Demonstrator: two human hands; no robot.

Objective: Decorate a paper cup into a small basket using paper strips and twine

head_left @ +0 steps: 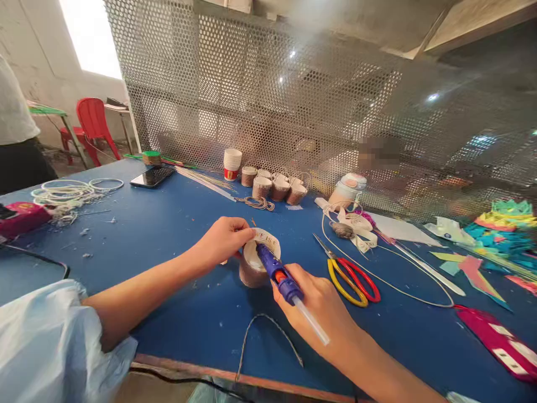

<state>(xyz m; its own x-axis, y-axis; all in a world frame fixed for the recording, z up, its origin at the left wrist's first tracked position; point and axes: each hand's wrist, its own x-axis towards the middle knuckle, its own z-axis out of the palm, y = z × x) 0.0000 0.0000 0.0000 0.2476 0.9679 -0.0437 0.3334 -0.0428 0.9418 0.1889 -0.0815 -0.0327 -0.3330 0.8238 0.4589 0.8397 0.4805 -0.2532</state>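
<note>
A twine-wrapped paper cup (pixel 251 275) stands on the blue table in front of me. A pale band with printed letters (pixel 268 240) curves along its far rim. My left hand (pixel 224 238) pinches the cup's rim at its left, thumb on top; its other fingers are partly hidden. My right hand (pixel 314 302) is wrapped around a blue glue gun (pixel 272 263), its nozzle at the band and rim. A clear glue stick (pixel 311 320) sticks out of the gun's back end. A short piece of cord (pixel 268 316) lies nearer the table edge.
Scissors (pixel 350 280) with red and yellow handles lie right of my right hand. Several wrapped cups (pixel 279 187) and a stack of paper cups (pixel 232 162) stand at the back by the mesh screen. A power strip (pixel 499 341), phone (pixel 151 176) and coiled cord (pixel 69 193) lie around.
</note>
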